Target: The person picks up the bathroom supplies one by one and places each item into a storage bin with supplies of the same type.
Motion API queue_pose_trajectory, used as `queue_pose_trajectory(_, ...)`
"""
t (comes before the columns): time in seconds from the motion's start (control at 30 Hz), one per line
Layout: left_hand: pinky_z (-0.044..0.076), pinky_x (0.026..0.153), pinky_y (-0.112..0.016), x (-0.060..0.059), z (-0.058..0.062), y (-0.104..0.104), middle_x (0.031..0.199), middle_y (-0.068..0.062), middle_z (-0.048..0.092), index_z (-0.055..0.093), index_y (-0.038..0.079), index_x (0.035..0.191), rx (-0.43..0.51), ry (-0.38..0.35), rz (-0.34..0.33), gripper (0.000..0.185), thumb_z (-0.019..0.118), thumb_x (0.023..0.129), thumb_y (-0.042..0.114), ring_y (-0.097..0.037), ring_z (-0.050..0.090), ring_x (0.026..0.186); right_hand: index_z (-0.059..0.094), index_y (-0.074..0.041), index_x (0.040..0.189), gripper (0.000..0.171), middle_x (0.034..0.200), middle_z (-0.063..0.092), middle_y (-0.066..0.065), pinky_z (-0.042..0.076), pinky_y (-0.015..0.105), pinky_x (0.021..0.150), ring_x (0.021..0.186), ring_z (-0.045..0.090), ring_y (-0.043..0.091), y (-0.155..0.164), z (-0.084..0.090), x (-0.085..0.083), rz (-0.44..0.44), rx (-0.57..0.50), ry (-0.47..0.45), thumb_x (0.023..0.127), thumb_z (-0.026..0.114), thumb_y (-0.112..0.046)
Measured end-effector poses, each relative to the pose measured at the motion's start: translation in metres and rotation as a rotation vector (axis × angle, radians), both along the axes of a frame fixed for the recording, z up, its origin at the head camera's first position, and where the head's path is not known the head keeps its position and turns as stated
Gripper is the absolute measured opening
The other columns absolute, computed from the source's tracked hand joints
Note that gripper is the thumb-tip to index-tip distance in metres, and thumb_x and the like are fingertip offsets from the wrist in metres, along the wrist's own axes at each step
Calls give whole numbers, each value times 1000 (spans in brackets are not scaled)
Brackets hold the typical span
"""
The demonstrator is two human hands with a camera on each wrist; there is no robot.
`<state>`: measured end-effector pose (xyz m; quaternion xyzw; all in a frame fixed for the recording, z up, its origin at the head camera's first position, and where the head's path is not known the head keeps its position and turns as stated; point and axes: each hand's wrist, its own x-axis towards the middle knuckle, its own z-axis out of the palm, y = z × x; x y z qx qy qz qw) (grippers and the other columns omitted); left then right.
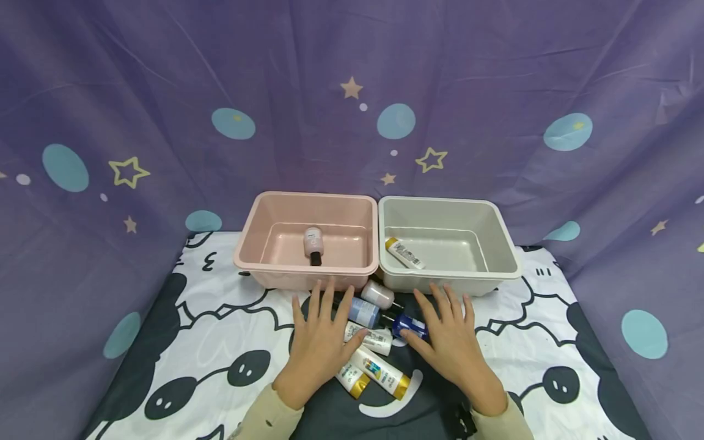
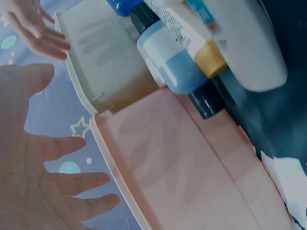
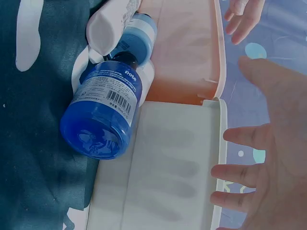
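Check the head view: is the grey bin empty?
No, one white tube with a gold cap lies inside the grey bin, near its left wall.

We see a table draped in a black-and-white cartoon cloth (image 1: 209,342). At its far edge a pink bin (image 1: 250,244) and a grey bin (image 1: 503,244) stand side by side, walls touching. Just in front of them lies a cluster of small bottles: a pale pink one (image 1: 377,294), a light blue one (image 1: 363,312), a dark blue one (image 1: 411,326), a white tube (image 1: 371,338), and two gold-capped tubes (image 1: 385,376) (image 1: 352,379) nearest us.
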<state>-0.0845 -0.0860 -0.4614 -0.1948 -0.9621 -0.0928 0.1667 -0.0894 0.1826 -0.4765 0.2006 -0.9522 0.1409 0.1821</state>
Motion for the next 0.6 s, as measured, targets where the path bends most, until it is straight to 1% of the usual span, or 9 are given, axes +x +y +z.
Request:
queue_pose_trajectory(0.17,25,104,-76,-6,5,-9,151,-26,37,48,8,148,93,85,-6,70,68,92,46,-49,33,138,48,-10,147,76,148,42,24,17,71,108,136,34,47,2,1,0,20,-43,8,91,66,-56)
queue_pose_trajectory(0.27,28,103,-75,-10,8,-17,147,-29,42,51,3,144,144,153,-25,65,71,92,38,-50,37,134,48,-9,147,74,147,43,25,23,69,106,134,37,46,4,1,0,37,-65,16,89,71,-49)
queue_pose_trajectory(0.4,32,102,-72,-20,11,-28,141,-31,46,53,-2,139,200,236,-36,62,73,91,31,-50,44,128,48,-7,146,74,145,45,26,32,65,101,130,42,46,6,1,-2,58,-87,31,88,74,-43)
queue_pose_trajectory(0.5,36,102,-69,-29,14,-39,138,-31,49,53,-4,138,231,259,-24,60,74,91,27,-50,46,125,49,-5,146,73,141,48,26,37,64,99,127,45,44,7,0,-3,67,-111,29,86,76,-38)
queue_pose_trajectory(0.6,37,102,-66,-37,18,-53,136,-31,50,53,-5,137,261,254,9,58,74,91,23,-50,47,124,49,-5,146,72,139,50,24,40,63,96,125,48,41,8,-1,-3,71,-137,8,87,77,-34)
